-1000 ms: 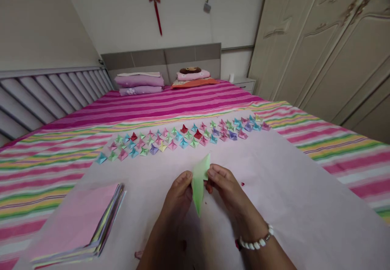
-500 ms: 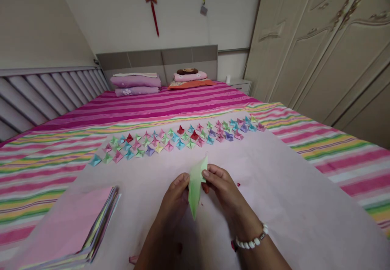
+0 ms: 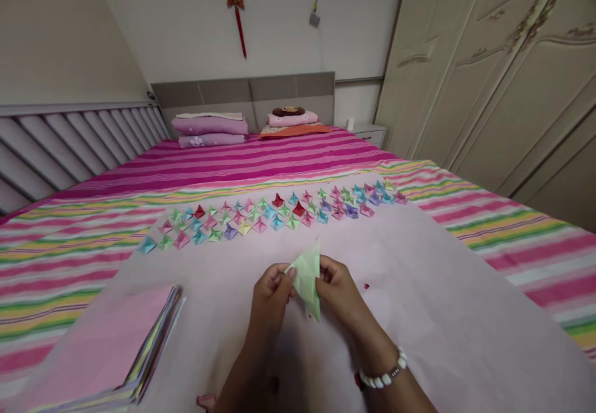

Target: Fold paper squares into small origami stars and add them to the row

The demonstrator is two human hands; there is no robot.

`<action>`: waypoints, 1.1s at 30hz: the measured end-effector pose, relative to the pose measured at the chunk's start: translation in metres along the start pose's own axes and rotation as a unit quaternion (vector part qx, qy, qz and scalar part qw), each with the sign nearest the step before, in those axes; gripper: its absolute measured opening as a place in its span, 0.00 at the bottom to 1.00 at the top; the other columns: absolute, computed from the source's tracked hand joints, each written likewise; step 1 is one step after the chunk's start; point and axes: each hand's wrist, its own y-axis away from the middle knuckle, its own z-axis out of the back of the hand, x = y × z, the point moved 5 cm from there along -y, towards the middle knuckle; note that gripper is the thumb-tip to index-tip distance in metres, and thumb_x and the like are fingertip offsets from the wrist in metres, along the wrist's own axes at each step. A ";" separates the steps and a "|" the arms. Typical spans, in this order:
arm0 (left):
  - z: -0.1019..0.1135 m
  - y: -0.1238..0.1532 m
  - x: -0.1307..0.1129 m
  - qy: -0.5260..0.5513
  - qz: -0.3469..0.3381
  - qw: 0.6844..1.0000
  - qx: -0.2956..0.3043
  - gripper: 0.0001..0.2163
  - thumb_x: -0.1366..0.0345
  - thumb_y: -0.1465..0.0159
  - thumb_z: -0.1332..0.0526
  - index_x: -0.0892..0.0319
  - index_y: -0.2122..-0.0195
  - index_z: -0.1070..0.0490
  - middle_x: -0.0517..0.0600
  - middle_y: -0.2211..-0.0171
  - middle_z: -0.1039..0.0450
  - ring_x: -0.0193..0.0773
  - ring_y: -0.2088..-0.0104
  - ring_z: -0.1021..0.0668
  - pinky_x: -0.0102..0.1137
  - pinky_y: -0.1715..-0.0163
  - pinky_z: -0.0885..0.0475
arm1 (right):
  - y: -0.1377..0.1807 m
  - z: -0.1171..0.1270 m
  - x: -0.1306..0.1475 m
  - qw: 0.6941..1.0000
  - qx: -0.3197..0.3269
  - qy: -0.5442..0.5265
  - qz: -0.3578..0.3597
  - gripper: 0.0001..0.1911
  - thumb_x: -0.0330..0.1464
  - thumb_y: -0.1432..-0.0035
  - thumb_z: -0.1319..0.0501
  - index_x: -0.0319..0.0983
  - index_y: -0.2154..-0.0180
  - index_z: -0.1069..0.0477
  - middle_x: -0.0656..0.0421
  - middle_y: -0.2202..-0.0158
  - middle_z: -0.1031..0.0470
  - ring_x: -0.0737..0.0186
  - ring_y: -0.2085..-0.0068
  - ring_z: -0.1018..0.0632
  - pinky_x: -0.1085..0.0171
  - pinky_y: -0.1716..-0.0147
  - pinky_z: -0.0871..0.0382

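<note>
A light green sheet of folded paper [image 3: 306,279], now roughly triangular, is held up between my two hands above the pale pink board. My left hand [image 3: 274,289] pinches its left corner, thumb on the near face. On the right edge, my right hand [image 3: 339,285] grips the paper with thumb and bent fingers; some of those fingertips are hidden behind it. Beyond my hands, rows of small folded paper boats [image 3: 275,220] in several colours stretch across the board. A stack of coloured paper [image 3: 102,344], pink on top, lies at the lower left.
The pale board [image 3: 447,313] lies on a bed with a striped sheet [image 3: 526,258]. Small red scraps [image 3: 366,286] dot the board. Folded purple bedding [image 3: 212,126] and a pink pile [image 3: 293,118] sit by the headboard [image 3: 293,87]. A wardrobe [image 3: 470,84] stands at right.
The green paper has turned from nearly edge-on to show its broad face. My left thumb has moved onto that face, and my right hand has shifted slightly along the right edge.
</note>
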 end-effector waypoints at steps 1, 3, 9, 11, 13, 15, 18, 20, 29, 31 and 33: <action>0.000 0.000 0.000 0.004 -0.001 1.000 -0.009 0.16 0.53 0.45 0.37 0.62 0.64 0.28 0.41 0.83 0.37 0.28 0.81 0.36 0.24 0.79 0.41 | 0.000 0.000 0.000 1.000 -0.013 0.008 0.002 0.06 0.30 0.56 0.34 0.38 0.71 0.27 0.64 0.79 0.27 0.65 0.77 0.27 0.66 0.77 0.33; 0.000 0.000 -0.001 0.013 -0.006 1.000 -0.019 0.19 0.54 0.46 0.36 0.63 0.59 0.29 0.42 0.80 0.33 0.29 0.80 0.32 0.25 0.77 0.36 | 0.000 0.002 0.000 0.998 -0.046 0.030 0.009 0.05 0.31 0.56 0.35 0.39 0.73 0.29 0.65 0.80 0.29 0.65 0.79 0.29 0.67 0.78 0.34; -0.009 0.009 -0.009 -0.013 -0.042 0.999 -0.008 0.24 0.53 0.43 0.39 0.64 0.50 0.34 0.46 0.74 0.30 0.34 0.74 0.27 0.29 0.72 0.31 | 0.004 0.009 0.006 0.968 -0.127 0.195 0.094 0.03 0.30 0.52 0.40 0.38 0.76 0.31 0.64 0.79 0.34 0.66 0.76 0.33 0.68 0.77 0.38; -0.011 0.012 -0.010 -0.043 -0.054 0.997 -0.016 0.29 0.54 0.45 0.36 0.64 0.46 0.37 0.47 0.72 0.30 0.34 0.74 0.27 0.28 0.73 0.31 | 0.005 0.006 0.011 0.953 -0.122 0.244 0.135 0.03 0.29 0.51 0.40 0.38 0.75 0.28 0.62 0.77 0.32 0.65 0.74 0.32 0.67 0.75 0.38; -0.011 0.014 -0.009 -0.077 -0.060 0.995 -0.036 0.31 0.55 0.47 0.34 0.64 0.44 0.38 0.47 0.71 0.29 0.34 0.75 0.27 0.29 0.74 0.32 | 0.007 0.003 0.014 0.945 -0.109 0.263 0.159 0.06 0.27 0.51 0.42 0.39 0.73 0.26 0.61 0.74 0.30 0.65 0.73 0.31 0.66 0.74 0.38; -0.009 0.014 -0.008 -0.091 -0.060 0.993 -0.048 0.29 0.56 0.46 0.35 0.63 0.45 0.36 0.49 0.69 0.27 0.36 0.73 0.26 0.29 0.73 0.32 | 0.007 0.001 0.015 0.944 -0.099 0.268 0.164 0.08 0.25 0.51 0.42 0.39 0.71 0.25 0.59 0.72 0.29 0.63 0.72 0.30 0.66 0.73 0.38; -0.006 0.014 -0.007 -0.079 -0.060 0.994 -0.041 0.23 0.58 0.43 0.37 0.61 0.47 0.33 0.51 0.67 0.25 0.39 0.70 0.24 0.30 0.70 0.31 | 0.007 0.002 0.015 0.946 -0.095 0.265 0.159 0.10 0.23 0.51 0.43 0.40 0.70 0.24 0.58 0.70 0.27 0.62 0.70 0.28 0.64 0.72 0.37; -0.003 0.013 -0.008 -0.077 -0.059 0.995 -0.038 0.21 0.61 0.44 0.37 0.60 0.49 0.30 0.51 0.66 0.24 0.39 0.69 0.23 0.29 0.70 0.31 | 0.006 0.004 0.013 0.951 -0.097 0.248 0.155 0.11 0.24 0.51 0.43 0.41 0.70 0.24 0.57 0.70 0.26 0.61 0.69 0.27 0.64 0.71 0.37; 0.004 0.009 -0.010 -0.076 -0.070 0.994 -0.018 0.19 0.72 0.46 0.42 0.58 0.53 0.25 0.50 0.57 0.21 0.40 0.58 0.22 0.31 0.59 0.29 | 0.002 0.011 0.005 0.975 -0.108 0.141 0.136 0.13 0.23 0.57 0.42 0.42 0.72 0.22 0.58 0.68 0.26 0.60 0.66 0.26 0.63 0.69 0.35; 0.004 0.007 -0.011 -0.043 -0.072 0.997 -0.001 0.17 0.73 0.47 0.42 0.57 0.56 0.23 0.50 0.56 0.21 0.42 0.54 0.23 0.33 0.54 0.30 | 0.001 0.012 0.006 0.980 -0.105 0.112 0.127 0.13 0.23 0.58 0.42 0.43 0.73 0.22 0.57 0.67 0.26 0.59 0.65 0.26 0.63 0.67 0.35; 0.004 0.004 -0.010 -0.004 -0.052 0.998 0.020 0.16 0.71 0.47 0.41 0.57 0.58 0.22 0.51 0.56 0.21 0.43 0.54 0.23 0.35 0.53 0.30 | 0.001 0.014 0.007 0.984 -0.105 0.091 0.114 0.13 0.23 0.59 0.42 0.43 0.74 0.22 0.57 0.65 0.25 0.59 0.63 0.26 0.63 0.66 0.34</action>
